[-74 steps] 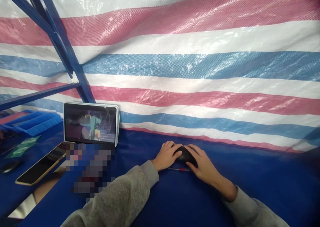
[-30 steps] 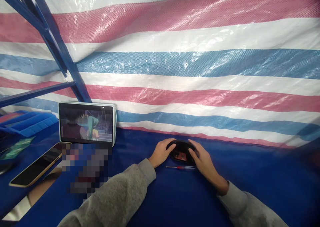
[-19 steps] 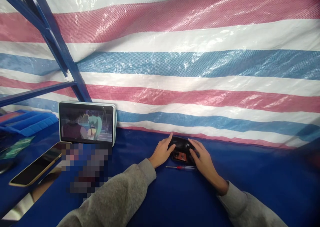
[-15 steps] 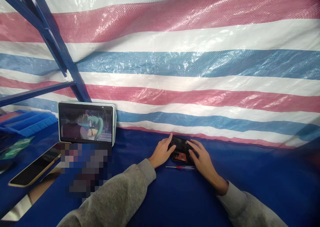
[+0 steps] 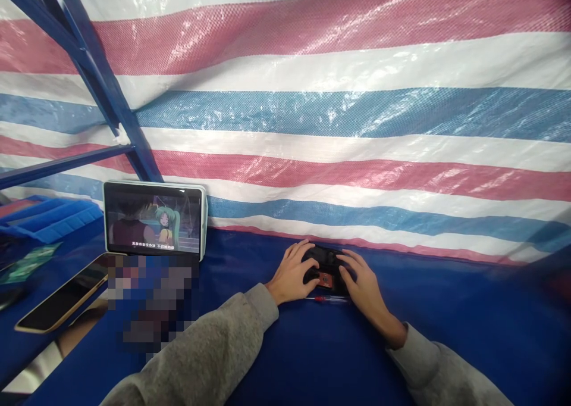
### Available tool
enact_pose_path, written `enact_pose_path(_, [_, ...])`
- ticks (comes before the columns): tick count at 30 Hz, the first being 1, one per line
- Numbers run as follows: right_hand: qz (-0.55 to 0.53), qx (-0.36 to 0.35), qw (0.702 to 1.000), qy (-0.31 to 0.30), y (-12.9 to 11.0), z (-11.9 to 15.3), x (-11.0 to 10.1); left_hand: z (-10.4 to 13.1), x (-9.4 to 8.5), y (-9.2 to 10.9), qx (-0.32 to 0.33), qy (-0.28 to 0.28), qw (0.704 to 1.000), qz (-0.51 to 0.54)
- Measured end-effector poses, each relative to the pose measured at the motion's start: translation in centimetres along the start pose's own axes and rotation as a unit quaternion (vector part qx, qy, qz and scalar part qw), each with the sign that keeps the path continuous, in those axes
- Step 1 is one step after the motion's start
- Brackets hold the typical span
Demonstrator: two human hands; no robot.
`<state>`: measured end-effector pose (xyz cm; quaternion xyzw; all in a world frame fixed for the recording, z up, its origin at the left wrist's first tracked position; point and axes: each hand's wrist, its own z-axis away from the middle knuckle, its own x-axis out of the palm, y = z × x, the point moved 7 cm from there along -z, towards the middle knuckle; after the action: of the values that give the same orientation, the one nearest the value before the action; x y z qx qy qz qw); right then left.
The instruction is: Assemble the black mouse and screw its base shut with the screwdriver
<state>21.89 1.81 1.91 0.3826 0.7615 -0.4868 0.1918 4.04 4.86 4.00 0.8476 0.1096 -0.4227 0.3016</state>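
Note:
A black device (image 5: 328,258) with a copper-brown board (image 5: 325,280) showing in its near part lies on the blue table, between my hands. My left hand (image 5: 295,274) is closed round its left side, fingers at the far edge and thumb near the board. At the right side, my right hand (image 5: 362,278) grips it with bent fingers and thumb. A screwdriver with a red and clear handle (image 5: 328,299) lies just in front of the device; its left end is partly hidden by my left hand.
A tablet (image 5: 154,220) playing a cartoon stands at the left. Near it are a phone (image 5: 66,296), a blue tray (image 5: 53,218) and a green circuit board (image 5: 30,264). Behind the table (image 5: 446,322) hangs a striped sheet (image 5: 334,114); a blue metal frame (image 5: 104,90) rises at left.
My left hand has shifted slightly right and nearer, with its thumb lower beside the board, covering the screwdriver's left end. My right hand has barely moved.

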Motion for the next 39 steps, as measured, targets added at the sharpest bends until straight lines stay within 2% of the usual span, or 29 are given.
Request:
enact_pose_path(5, [-0.003, -0.032, 0.998, 0.059, -1.1, 0.1, -1.4, 0.0, 0.1, 0.0, 0.013, 0.002, 1.000, -0.002])
enact_pose_path(9, [-0.019, -0.081, 0.991, 0.107, -2.9, 0.5, -2.4, -0.1, -0.8, 0.7, 0.053, 0.058, 0.997, 0.023])
enact_pose_path(13, [-0.024, -0.106, 0.992, 0.071, -4.4, 0.8, -1.5, -0.1, -1.8, 0.9, 0.062, 0.132, 0.988, 0.045])
enact_pose_path(17, [-0.019, -0.108, 0.992, 0.063, -4.6, 0.8, -0.7, 0.0, -2.1, 0.9, 0.053, 0.167, 0.983, 0.046])
enact_pose_path(30, [-0.042, -0.084, 0.990, 0.108, -3.9, 0.7, -1.3, 0.1, -1.5, 0.8, 0.091, 0.158, 0.981, 0.069])
enact_pose_path(35, [-0.056, -0.079, 0.989, 0.110, -3.9, 0.8, -1.4, 0.3, -1.4, 0.7, 0.096, 0.167, 0.978, 0.085])
enact_pose_path(39, [-0.070, -0.056, 0.991, 0.095, -3.6, 1.0, -1.0, 0.5, -1.1, 0.7, 0.097, 0.147, 0.975, 0.134])
